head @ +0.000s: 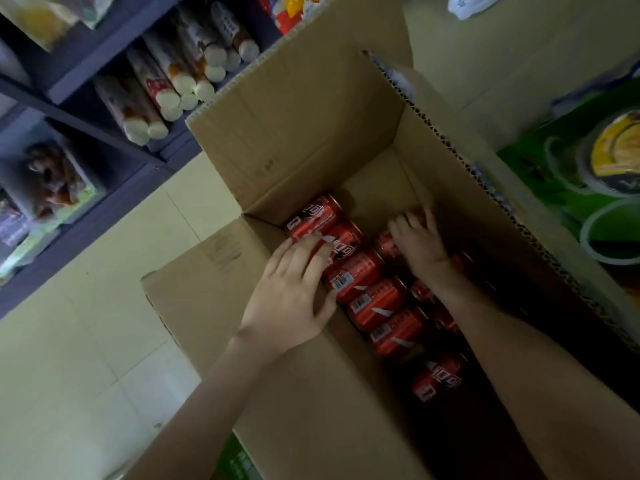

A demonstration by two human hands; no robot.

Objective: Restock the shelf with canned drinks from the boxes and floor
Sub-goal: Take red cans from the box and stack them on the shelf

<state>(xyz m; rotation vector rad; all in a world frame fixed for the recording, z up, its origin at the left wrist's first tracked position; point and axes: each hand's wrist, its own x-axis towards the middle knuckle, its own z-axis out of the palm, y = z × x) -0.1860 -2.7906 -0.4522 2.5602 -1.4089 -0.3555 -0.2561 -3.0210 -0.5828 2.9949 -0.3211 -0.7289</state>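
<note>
Head view, from left to right: the shelf (104, 109) runs along the upper left, my left hand (294, 292) lies open with fingers spread on the red cans (367, 289) lying in the cardboard box (311, 133) at centre, and my right hand (420, 242) curls over a can deeper in, its grip hidden. I'd best wrap one can fully before lifting.

Open box on the floor, cans lying inside

The cardboard box (311, 126) stands on the floor (86, 341), right of the shelf (104, 81); cans (374, 299) lie on their sides in it, seemingly two rows, the left hand (294, 289) on the left row, the right hand (419, 240) on the right.
</note>
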